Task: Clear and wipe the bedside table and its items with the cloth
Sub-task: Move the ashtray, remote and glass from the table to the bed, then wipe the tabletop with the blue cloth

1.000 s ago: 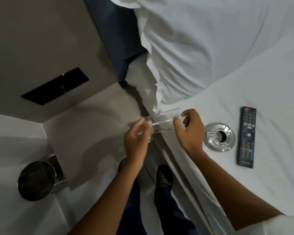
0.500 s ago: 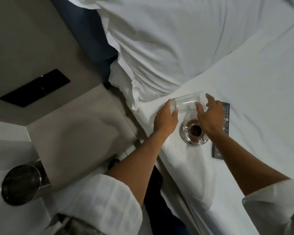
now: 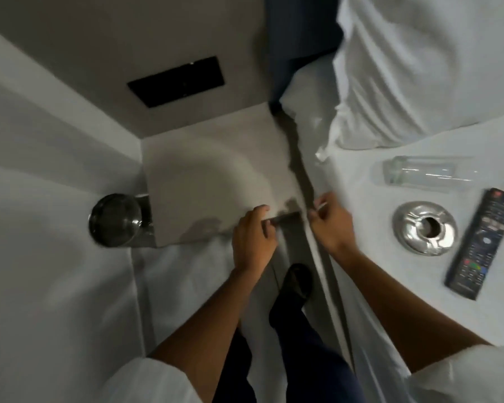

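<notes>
The grey bedside table [image 3: 204, 175] has nothing on its top. A clear glass [image 3: 419, 173] lies on its side on the white bed [image 3: 370, 274], with a shiny metal ashtray [image 3: 425, 231] and a black remote [image 3: 481, 245] just in front of it. My left hand [image 3: 253, 237] hovers at the table's front right corner, fingers loosely curled and holding nothing. A hand's width to its right, my right hand [image 3: 329, 225] is over the gap between table and bed, also with nothing in it. No cloth is in view.
A round metal bin [image 3: 114, 219] stands on the floor to the left of the table. A black panel [image 3: 176, 81] is set in the wall behind it. A white pillow [image 3: 419, 68] fills the bed's head end. My legs and a dark shoe [image 3: 298, 280] are below.
Both hands carried the glass from the table over to the bed, laid it down beside the ashtray, let go, and came back to the table's corner.
</notes>
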